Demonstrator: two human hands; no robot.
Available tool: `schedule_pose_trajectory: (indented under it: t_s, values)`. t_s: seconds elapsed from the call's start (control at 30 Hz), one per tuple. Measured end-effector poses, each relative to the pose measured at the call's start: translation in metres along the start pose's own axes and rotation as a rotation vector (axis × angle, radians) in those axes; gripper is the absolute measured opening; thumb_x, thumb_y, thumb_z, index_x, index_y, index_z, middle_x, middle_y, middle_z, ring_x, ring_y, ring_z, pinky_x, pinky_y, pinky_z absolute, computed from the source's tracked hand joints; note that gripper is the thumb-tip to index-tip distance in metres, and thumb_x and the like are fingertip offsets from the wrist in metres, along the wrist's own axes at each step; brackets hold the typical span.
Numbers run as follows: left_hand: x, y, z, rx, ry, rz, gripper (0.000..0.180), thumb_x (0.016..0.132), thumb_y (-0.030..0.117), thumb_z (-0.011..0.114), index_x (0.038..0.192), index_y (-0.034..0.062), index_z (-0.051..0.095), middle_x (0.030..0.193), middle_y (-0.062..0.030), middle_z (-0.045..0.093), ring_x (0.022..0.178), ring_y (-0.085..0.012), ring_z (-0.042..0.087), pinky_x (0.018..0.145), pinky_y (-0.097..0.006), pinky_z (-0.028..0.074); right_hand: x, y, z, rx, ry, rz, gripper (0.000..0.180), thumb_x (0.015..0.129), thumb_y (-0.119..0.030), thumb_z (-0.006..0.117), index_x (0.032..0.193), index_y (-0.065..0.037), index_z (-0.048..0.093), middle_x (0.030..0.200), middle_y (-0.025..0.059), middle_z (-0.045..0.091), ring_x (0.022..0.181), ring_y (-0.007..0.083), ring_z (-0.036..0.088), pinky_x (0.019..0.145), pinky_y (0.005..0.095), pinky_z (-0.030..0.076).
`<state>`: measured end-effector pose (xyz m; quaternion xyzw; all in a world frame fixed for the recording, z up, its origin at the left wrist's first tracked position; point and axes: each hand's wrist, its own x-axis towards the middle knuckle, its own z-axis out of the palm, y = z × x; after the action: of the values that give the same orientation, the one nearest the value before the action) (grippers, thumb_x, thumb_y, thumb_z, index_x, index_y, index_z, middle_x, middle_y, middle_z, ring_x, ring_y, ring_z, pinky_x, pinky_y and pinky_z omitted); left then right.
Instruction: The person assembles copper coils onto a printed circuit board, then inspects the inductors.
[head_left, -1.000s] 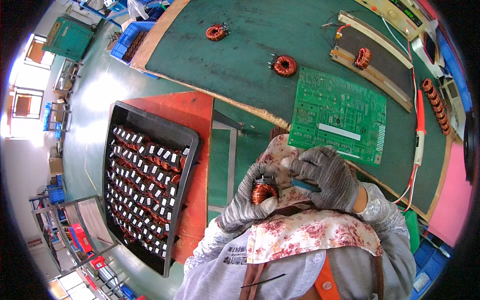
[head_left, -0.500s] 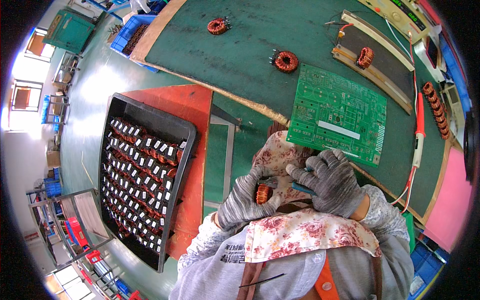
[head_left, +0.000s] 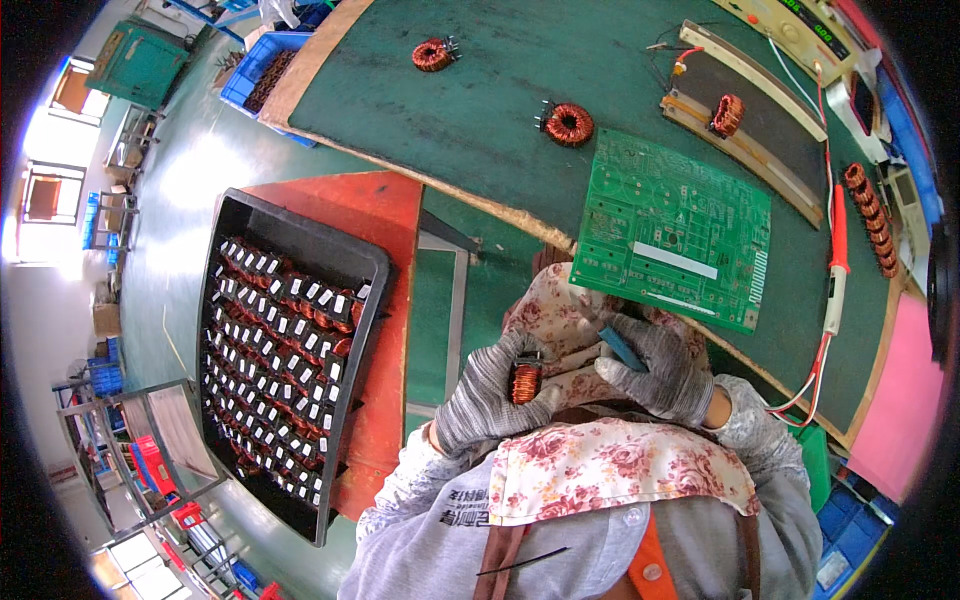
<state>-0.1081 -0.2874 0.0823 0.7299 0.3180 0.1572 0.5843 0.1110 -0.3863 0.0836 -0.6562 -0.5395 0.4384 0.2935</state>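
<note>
My left hand (head_left: 478,402), in a grey knitted glove, is closed around a copper-wound toroidal coil (head_left: 524,384) in front of my lap. Dark pins stick up at the coil's upper end. To its right, my gloved right hand (head_left: 668,372) grips a blue-handled tool (head_left: 622,349). The handle slants up and to the left, apart from the coil; its working end cannot be made out. Just beyond my right hand, a green circuit board (head_left: 675,225) overhangs the bench edge.
Two loose coils lie on the green bench, one near (head_left: 569,125) and one farther (head_left: 432,55). Another coil (head_left: 727,115) rests on a dark fixture (head_left: 765,100). A red-handled probe (head_left: 839,240) lies right. At left, a black tray (head_left: 375,265) holds many coils on a red board (head_left: 390,200).
My right hand has drawn back from the coil and turned, and the blue handle now points upward. The metal tip seen by the coil is gone from there. The left hand keeps the coil.
</note>
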Motion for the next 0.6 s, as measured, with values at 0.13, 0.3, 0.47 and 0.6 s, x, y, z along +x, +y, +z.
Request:
schedule_pose_trajectory:
  t_s: [0.13, 0.3, 0.47, 0.6]
  values:
    - [0.001, -0.004, -0.002, -0.003, 0.032, 0.012, 0.043, 0.07, 0.027, 0.078, 0.099, 0.0026, 0.057, 0.08, -0.0093, 0.064, 0.069, -0.0167, 0.061, 0.066, -0.031, 0.051, 0.004, -0.013, -0.004, -0.489, 0.198, -0.387, 0.043, 0.082, -0.032, 0.065, 0.121, -0.014, 0.062, 0.097, 0.0103, 0.059, 0.09, 0.0315, 0.056, 0.082, 0.0447, 0.043]
    - [0.005, 0.008, -0.001, 0.078, 0.071, -0.014, 0.04, 0.07, 0.023, 0.077, 0.098, 0.0018, 0.058, 0.077, -0.0104, 0.064, 0.067, -0.0174, 0.063, 0.065, -0.029, 0.051, 0.003, -0.018, -0.003, -0.809, 0.241, -0.507, 0.048, 0.08, -0.031, 0.063, 0.126, -0.022, 0.061, 0.095, 0.0049, 0.054, 0.094, 0.0289, 0.049, 0.087, 0.0471, 0.037]
    - [0.004, 0.001, 0.0, 0.177, 0.082, 0.041, 0.04, 0.069, 0.021, 0.077, 0.097, 0.0017, 0.058, 0.074, -0.0107, 0.064, 0.064, -0.0194, 0.064, 0.062, -0.031, 0.051, -0.004, -0.015, -0.001, -0.893, 0.142, -0.444, 0.05, 0.077, -0.034, 0.063, 0.126, -0.022, 0.061, 0.1, 0.0062, 0.056, 0.093, 0.028, 0.051, 0.086, 0.0485, 0.037]
    - [0.004, 0.002, -0.003, 0.223, 0.018, 0.061, 0.043, 0.066, 0.025, 0.08, 0.095, 0.0036, 0.057, 0.073, -0.0104, 0.063, 0.064, -0.0224, 0.064, 0.061, -0.033, 0.051, -0.004, -0.01, -0.004, -0.737, 0.006, -0.42, 0.052, 0.077, -0.035, 0.066, 0.124, -0.015, 0.062, 0.093, 0.0107, 0.059, 0.083, 0.027, 0.056, 0.079, 0.0447, 0.043]
